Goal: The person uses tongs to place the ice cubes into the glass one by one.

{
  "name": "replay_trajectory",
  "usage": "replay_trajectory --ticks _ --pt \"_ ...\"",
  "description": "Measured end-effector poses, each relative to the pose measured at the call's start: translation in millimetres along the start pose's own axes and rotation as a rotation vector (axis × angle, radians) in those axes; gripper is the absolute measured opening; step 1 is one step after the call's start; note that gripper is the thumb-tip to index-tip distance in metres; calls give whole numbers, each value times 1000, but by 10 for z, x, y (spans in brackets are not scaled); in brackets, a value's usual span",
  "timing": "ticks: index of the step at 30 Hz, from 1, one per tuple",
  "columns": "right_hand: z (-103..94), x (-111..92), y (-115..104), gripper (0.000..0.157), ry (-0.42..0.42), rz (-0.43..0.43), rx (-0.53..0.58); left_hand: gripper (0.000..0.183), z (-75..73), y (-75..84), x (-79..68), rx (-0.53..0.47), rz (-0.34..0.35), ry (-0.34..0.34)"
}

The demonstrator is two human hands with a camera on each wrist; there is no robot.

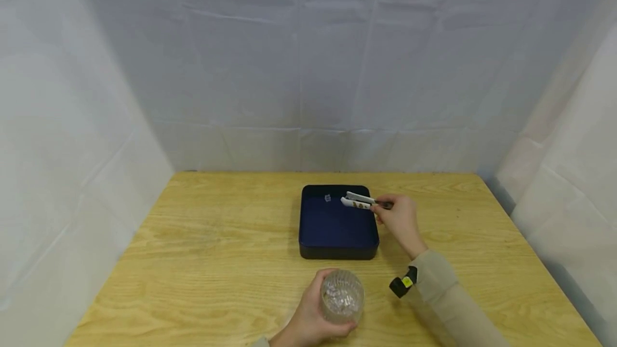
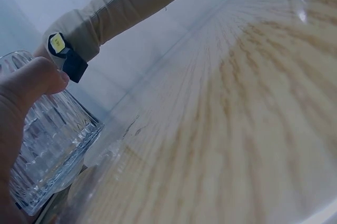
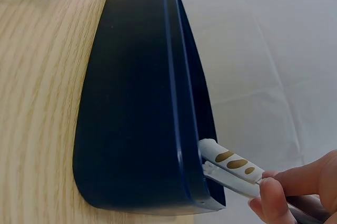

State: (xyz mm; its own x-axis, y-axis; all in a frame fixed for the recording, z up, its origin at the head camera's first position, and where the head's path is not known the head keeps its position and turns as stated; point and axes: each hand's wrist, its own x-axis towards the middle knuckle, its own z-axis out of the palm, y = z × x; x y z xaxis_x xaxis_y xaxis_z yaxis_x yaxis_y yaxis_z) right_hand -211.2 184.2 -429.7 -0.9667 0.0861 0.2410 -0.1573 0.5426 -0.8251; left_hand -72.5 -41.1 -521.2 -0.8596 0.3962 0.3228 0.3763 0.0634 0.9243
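Note:
My left hand [image 1: 310, 312] grips a ribbed clear glass [image 1: 343, 298] by its side, in front of the tray near the table's front. Several shiny clear pieces lie inside the glass. In the left wrist view, the thumb [image 2: 45, 76] wraps round the same glass [image 2: 50, 145]. My right hand [image 1: 399, 221] pinches small tongs [image 1: 358, 202] with white, gold-spotted tips, held over the right part of a dark blue square tray [image 1: 339, 252]. The tips stand slightly apart. One small clear piece [image 1: 328, 198] lies in the tray, left of them. The right wrist view shows the tongs [image 3: 231, 168] reaching past the tray's rim.
The tray stands on a light wooden table [image 1: 217, 240]. White sheets [image 1: 299, 68] hang behind the table and along both sides. On the right sleeve's cuff sits a black wrist camera [image 1: 402, 284] with a yellow label.

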Motion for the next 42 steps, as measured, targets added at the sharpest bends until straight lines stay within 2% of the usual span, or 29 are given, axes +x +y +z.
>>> replay_trajectory --ticks 3,10,14,17,24,38,42 --pt "47 44 33 17 18 -15 -31 86 -4 -10 1 12 2 1" --pt "149 132 104 16 33 3 -28 86 1 -40 6 27 24 4" --pt "186 157 119 16 40 3 -53 86 5 -41 14 7 4 1" --pt "196 167 108 17 32 7 -61 86 1 -33 19 0 -16 -1" --pt "196 162 88 20 3 4 -90 86 4 -26 25 24 24 3" --pt "201 150 100 19 -17 -4 -111 86 -7 -18 22 14 -40 -2" --pt "197 146 100 19 -22 0 -101 86 -4 -25 21 34 -15 1"
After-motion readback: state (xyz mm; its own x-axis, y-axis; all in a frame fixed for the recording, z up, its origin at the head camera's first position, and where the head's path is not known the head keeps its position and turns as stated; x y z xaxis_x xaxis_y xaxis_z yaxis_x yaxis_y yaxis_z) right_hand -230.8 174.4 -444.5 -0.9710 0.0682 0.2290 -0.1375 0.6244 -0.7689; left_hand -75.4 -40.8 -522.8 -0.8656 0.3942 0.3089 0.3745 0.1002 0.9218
